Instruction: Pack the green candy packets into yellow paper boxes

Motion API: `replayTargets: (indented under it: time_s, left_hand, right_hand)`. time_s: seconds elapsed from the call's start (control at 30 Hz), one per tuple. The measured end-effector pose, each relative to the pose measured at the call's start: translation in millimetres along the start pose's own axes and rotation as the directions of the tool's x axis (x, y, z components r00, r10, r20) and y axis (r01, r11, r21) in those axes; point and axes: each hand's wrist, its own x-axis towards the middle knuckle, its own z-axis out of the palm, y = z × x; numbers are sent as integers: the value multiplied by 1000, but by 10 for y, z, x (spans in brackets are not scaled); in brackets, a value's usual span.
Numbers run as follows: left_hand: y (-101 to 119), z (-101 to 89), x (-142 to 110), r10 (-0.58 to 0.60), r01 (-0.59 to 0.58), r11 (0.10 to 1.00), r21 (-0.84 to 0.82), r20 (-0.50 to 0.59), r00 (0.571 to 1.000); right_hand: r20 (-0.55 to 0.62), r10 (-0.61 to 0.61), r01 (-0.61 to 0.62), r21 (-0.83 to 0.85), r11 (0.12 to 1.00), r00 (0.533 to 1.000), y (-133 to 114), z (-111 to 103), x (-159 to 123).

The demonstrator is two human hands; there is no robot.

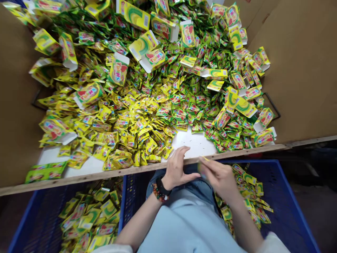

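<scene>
My left hand (177, 168) is open at the wooden front edge of the table, its fingers raised near the edge and its thumb pointing right. Nothing shows in it. Across a small gap, my right hand (221, 179) is closed, its fingers pinched and smeared by motion. A small yellow-green thing (202, 170) shows at its fingertips, too blurred to name. Just beyond the hands is a bare white patch of tabletop (193, 142). Around it lie small yellow sachets (139, 123) on the left and green sachets (184, 105) on the right.
Open yellow-green boxes (119, 70) lie scattered over the heap. Cardboard walls (297, 70) flank the table. Below its wooden edge (92, 179), a blue crate (292, 200) on the right and another blue crate (28, 225) on the left hold yellow-green boxes.
</scene>
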Motion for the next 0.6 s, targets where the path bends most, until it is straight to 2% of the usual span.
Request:
replayTargets:
  time_s: [0.07, 0.1, 0.17, 0.27, 0.4, 0.43, 0.5, 0.6]
  left_hand:
    - [-36, -128, 44, -68, 65, 991, 115, 22, 997]
    - [-73, -186, 88, -117, 113, 972, 205, 11, 993]
    - [-177, -277, 225, -196, 186, 901, 392, -14, 981]
    - [-359, -346, 502, -222, 168, 805, 569, 26, 975]
    - [-515, -368, 781, -197, 84, 800, 594, 127, 972]
    - [-534, -371, 812, -192, 78, 810, 582, 137, 972]
    - [-551, -387, 833, -183, 74, 824, 562, 140, 973]
    - [-521, -446, 799, -149, 59, 845, 532, 128, 981]
  right_hand:
    - [-1, 117, -109, -363, 925, 993, 185, -293, -196]
    - [-13, 126, -118, -454, 883, 992, 274, -383, -242]
    - [-23, 100, -99, -463, 881, 995, 393, -396, -174]
    - [9, 61, -56, -294, 954, 998, 400, -45, 331]
    - [-26, 32, -38, -295, 955, 999, 290, 542, 1294]
    - [8, 2, 1, -336, 942, 1000, 275, 632, 1493]
    - [123, -64, 109, -406, 907, 990, 275, 725, 1778]
    - [274, -118, 227, -409, 884, 954, 336, 715, 1900]
